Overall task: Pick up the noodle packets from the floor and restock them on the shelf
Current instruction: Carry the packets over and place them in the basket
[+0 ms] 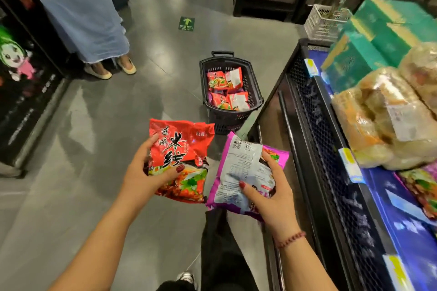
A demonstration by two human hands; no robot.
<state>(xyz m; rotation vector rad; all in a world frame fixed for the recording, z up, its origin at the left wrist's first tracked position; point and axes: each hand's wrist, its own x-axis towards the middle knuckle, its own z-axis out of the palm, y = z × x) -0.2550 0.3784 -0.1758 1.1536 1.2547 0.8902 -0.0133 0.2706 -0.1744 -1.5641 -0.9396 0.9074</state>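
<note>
My left hand [144, 172] grips a red noodle packet [182, 146], printed face up, above the grey floor. Just to its right, my right hand [272, 194] holds a purple noodle packet [238, 170] with its white back label toward me. Both packets hang at about waist height beside the shelf [335, 172] on my right. Further ahead, a dark plastic basket [254, 92] stands on the floor with several red packets [224, 88] inside.
The shelf carries bagged bread-like goods [387, 120], green boxes [369, 38] and a few packets on its blue lining. Another person in a long denim skirt [82, 12] stands at far left. A white crate [324, 21] sits ahead, a dark display cabinet [26, 73] at left.
</note>
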